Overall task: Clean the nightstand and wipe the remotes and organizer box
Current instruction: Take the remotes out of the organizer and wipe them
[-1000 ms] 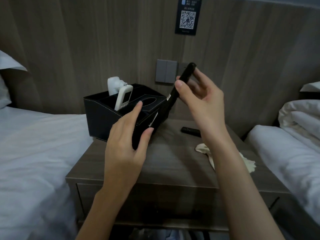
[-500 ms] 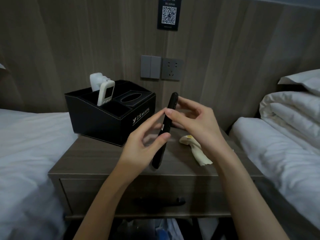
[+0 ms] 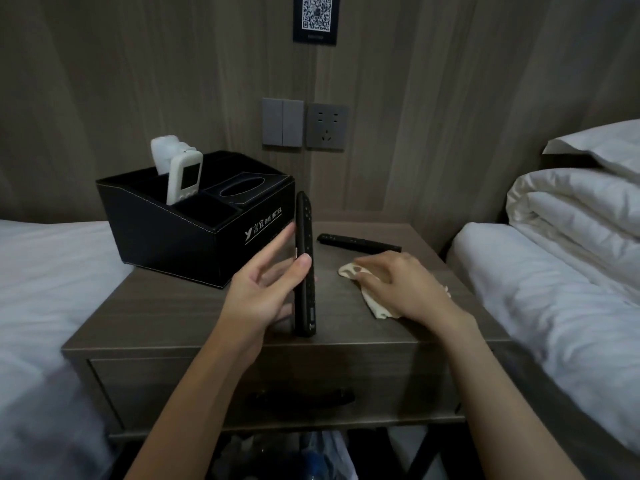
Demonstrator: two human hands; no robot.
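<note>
Right hand (image 3: 405,282) has let go of the black remote (image 3: 305,237) and dropped palm-down onto the cloth (image 3: 349,270) on the tabletop (image 3: 173,317), forearm low and fingers bent over it. Whether they grip it, I cannot tell. Left hand (image 3: 266,289) alone holds that remote upright — thumb on its face, fingers behind. Of the 2 other remotes, the second remote (image 3: 356,242) lies beyond the cloth, and the white remote (image 3: 185,174) stands in the organizer box (image 3: 173,233).
</note>
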